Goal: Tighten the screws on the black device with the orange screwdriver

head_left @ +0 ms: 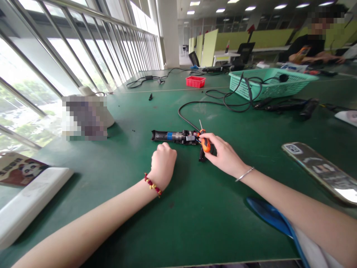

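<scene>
My right hand (221, 150) is closed around a screwdriver (206, 144) with an orange and black handle. Its thin shaft points up and away from me. Just beyond my hands lies a black corded tool (174, 136), its inner parts exposed, with a blue band and a grey metal section. Right of the tool's middle, the right hand's fingers are close to its parts; whether they touch is unclear. My left hand (163, 163) rests in a fist in front of the tool, and anything inside the fist is hidden.
A black cable (192, 102) runs from the tool to a green basket (275, 89). A red tray (195, 81) stands at the back. A phone (320, 171) lies right, a white box-like object (36, 201) left. Another person (309, 46) sits at the far right.
</scene>
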{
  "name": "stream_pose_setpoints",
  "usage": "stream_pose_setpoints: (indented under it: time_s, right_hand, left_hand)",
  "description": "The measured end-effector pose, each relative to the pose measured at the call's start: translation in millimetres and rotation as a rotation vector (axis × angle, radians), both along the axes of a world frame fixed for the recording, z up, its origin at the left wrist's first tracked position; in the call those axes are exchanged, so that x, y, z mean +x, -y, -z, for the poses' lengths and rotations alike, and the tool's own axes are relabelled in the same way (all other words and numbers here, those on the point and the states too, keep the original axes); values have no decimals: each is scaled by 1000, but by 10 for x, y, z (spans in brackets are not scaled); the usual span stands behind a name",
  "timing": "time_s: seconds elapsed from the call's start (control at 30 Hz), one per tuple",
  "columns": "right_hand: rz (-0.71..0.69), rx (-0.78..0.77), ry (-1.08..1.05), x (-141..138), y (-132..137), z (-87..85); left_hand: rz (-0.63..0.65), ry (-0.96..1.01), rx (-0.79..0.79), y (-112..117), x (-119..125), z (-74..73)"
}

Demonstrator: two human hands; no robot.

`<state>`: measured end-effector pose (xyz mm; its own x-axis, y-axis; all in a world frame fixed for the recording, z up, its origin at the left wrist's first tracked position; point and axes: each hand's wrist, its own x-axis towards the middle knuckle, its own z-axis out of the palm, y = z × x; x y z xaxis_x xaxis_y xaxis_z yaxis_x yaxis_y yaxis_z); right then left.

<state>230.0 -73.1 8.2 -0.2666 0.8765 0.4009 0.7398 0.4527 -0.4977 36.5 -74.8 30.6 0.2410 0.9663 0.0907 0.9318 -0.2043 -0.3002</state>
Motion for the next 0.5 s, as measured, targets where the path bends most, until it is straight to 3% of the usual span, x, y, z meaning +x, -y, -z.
stream_pose_setpoints:
  time_s: [0.2,0.3,0.43,0.5]
  right_hand:
    - [-21,0,-31,-4,-12,11]
    - [-36,10,-56,9,-31,27]
    - [-38,2,-92,13,-37,43]
    - [-28,7,-91,4,-31,42]
  left_hand:
    - [393,41,-17,33,106,86]
    - [570,231,43,-93,9,165]
    - [604,735,221,-297,-72,235]
    - [577,890,273,-387,-67,238]
